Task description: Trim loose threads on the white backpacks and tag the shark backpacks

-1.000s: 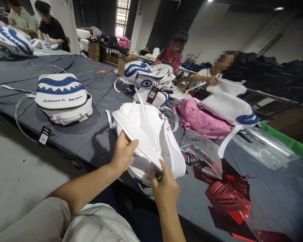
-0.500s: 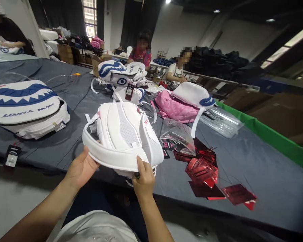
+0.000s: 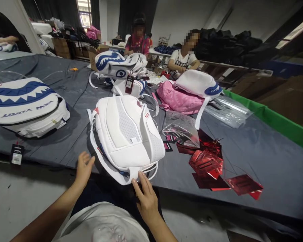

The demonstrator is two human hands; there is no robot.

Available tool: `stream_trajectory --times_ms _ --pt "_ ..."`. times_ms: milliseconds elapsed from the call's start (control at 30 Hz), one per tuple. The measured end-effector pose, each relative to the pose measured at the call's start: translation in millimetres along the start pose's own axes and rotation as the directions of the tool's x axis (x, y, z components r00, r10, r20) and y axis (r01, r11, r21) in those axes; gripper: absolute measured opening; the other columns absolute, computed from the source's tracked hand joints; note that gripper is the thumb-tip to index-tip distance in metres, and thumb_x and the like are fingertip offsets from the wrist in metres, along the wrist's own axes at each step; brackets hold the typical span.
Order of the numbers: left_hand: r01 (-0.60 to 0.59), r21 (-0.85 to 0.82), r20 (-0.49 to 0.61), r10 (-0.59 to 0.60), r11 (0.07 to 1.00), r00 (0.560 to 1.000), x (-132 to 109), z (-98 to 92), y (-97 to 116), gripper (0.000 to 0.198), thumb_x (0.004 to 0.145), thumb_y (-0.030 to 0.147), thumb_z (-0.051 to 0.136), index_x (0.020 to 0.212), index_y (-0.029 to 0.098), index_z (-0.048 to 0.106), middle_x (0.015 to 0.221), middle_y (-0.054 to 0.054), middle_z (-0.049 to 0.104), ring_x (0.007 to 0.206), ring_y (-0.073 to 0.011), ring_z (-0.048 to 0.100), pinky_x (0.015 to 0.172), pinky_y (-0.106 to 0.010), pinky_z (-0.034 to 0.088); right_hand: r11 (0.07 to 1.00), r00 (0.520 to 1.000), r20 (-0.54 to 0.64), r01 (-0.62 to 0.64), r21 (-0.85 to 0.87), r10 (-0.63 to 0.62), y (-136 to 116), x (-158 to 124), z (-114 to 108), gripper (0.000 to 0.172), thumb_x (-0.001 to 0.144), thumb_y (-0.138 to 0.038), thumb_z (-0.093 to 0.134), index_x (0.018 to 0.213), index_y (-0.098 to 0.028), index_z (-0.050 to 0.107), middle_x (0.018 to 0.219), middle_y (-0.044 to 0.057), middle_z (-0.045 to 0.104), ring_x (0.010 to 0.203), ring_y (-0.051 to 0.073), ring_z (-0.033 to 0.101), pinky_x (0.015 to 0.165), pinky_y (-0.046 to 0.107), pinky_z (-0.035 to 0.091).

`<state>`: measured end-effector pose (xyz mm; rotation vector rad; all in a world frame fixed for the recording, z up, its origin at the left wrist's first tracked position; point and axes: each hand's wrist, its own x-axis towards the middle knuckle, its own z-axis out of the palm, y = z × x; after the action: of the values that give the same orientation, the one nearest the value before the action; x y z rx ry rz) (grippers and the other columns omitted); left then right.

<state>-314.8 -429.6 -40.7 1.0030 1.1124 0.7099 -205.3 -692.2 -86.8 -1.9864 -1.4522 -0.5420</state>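
A white backpack (image 3: 121, 131) lies on the grey-covered table in front of me, its padded back panel facing up. One shoulder strap (image 3: 104, 168) droops around its left and near sides; the other strap (image 3: 155, 143) arches over the right side. Just left of the drooping strap, my left hand (image 3: 84, 168) is off the bag with fingers apart and nothing in them. My right hand (image 3: 145, 193) has its fingers stretched out at the bag's near edge, fingertips touching or very close to the white webbing there. Its palm is hidden.
A white-and-blue backpack (image 3: 27, 106) with a hang tag (image 3: 16, 154) lies left. Beyond are stacked white-and-blue bags (image 3: 121, 67) and a pink bag (image 3: 179, 97). Rightward lie a clear plastic bag (image 3: 181, 129) and shiny red cards (image 3: 207, 163). Several people sit farther back.
Both hands have let go of the raised shoulder strap, which has dropped to the bag's left and near sides. My left hand has drawn back; my right fingers have straightened.
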Motion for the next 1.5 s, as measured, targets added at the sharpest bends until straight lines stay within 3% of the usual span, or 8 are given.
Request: stream_trajectory --times_ms 67,133,200,267,633,900,1267,1500 --pt "-0.446 0.219 0.035 0.45 0.868 0.892 -8.5 3.8 13.3 0.051 0.085 0.015 0.066 0.133 0.024 0.049 0.141 -0.008 0.051 0.135 -0.02 0.045 0.12 -0.041 0.03 1.0 1.0 0.003 -0.012 0.004 0.012 -1.7 0.5 0.4 0.094 0.068 0.014 0.036 0.155 -0.023 0.034 0.16 0.014 0.03 0.143 0.036 0.037 0.101 0.052 0.054" --pt "-0.832 0.32 0.376 0.745 0.453 0.551 -19.6 20.5 26.2 0.046 0.091 0.02 0.061 0.136 0.024 0.05 0.141 -0.009 0.053 0.135 -0.0212 0.046 0.119 -0.043 0.032 0.999 0.999 -0.025 -0.031 0.027 0.031 -4.9 3.6 2.2 0.092 0.071 0.012 0.04 0.155 -0.025 0.033 0.161 0.014 0.029 0.143 0.036 0.036 0.101 0.054 0.053" --pt "-0.965 0.223 0.696 0.67 0.142 0.259 -29.4 47.7 33.2 0.041 0.095 0.025 0.056 0.135 0.022 0.052 0.141 -0.011 0.054 0.136 -0.024 0.045 0.117 -0.046 0.036 0.996 0.997 -0.044 -0.061 0.06 0.063 -8.5 7.2 2.2 0.09 0.073 0.011 0.042 0.155 -0.026 0.033 0.16 0.014 0.03 0.143 0.035 0.036 0.102 0.055 0.052" --pt "-0.983 0.177 0.866 0.468 0.042 0.176 -35.9 76.7 32.4 0.044 0.097 0.033 0.053 0.138 0.018 0.051 0.149 -0.014 0.047 0.143 -0.0288 0.038 0.118 -0.05 0.035 0.991 0.996 -0.024 -0.084 0.104 0.087 -10.4 9.4 -2.0 0.089 0.074 0.011 0.042 0.154 -0.025 0.034 0.156 0.016 0.035 0.143 0.034 0.037 0.103 0.056 0.05" --pt "-0.955 0.268 0.96 0.121 -0.13 0.253 -30.4 99.2 10.1 0.064 0.1 0.05 0.04 0.151 0.01 0.037 0.159 -0.017 0.032 0.151 -0.0344 0.023 0.121 -0.057 0.028 0.775 0.769 -0.157 -0.569 0.274 0.62 24.6 6.0 -27.7 0.041 0.092 -0.015 0.051 0.132 -0.023 0.057 0.125 0.011 0.065 0.115 0.023 0.063 0.099 0.041 0.053" --pt "-0.958 0.229 0.973 0.058 -0.172 0.222 -38.0 40.0 0.5 0.062 0.102 0.038 0.04 0.158 0.019 0.021 0.163 -0.01 0.024 0.153 -0.0269 0.02 0.124 -0.052 0.025 0.009 0.234 0.253 -0.751 0.66 0.939 109.3 63.5 -22.1 0.058 0.069 -0.051 0.068 0.116 -0.018 0.064 0.119 0.014 0.069 0.108 0.028 0.064 0.084 0.04 0.055" --pt "-0.949 0.298 0.954 0.075 -0.105 0.291 -36.9 -19.2 -22.5 0.069 0.101 0.042 0.039 0.16 0.024 0.006 0.165 -0.014 0.012 0.153 -0.0325 0.013 0.121 -0.06 0.021 -0.213 0.304 0.583 -0.725 0.654 0.754 107.8 88.3 -5.9 0.057 0.057 -0.064 0.075 0.09 -0.017 0.071 0.089 0.011 0.077 0.089 0.028 0.07 0.073 0.036 0.055" --pt "-0.943 0.268 0.934 0.294 -0.197 0.204 -40.0 -45.0 -68.0 0.073 0.1 0.054 0.032 0.16 0.021 0.007 0.161 -0.023 0.023 0.15 -0.0402 0.022 0.11 -0.061 0.035 0.226 0.515 0.348 -0.758 0.612 0.784 76.6 101.5 -32.1 0.052 0.075 -0.062 0.064 0.101 -0.018 0.075 0.101 0.01 0.076 0.1 0.028 0.067 0.089 0.038 0.052"
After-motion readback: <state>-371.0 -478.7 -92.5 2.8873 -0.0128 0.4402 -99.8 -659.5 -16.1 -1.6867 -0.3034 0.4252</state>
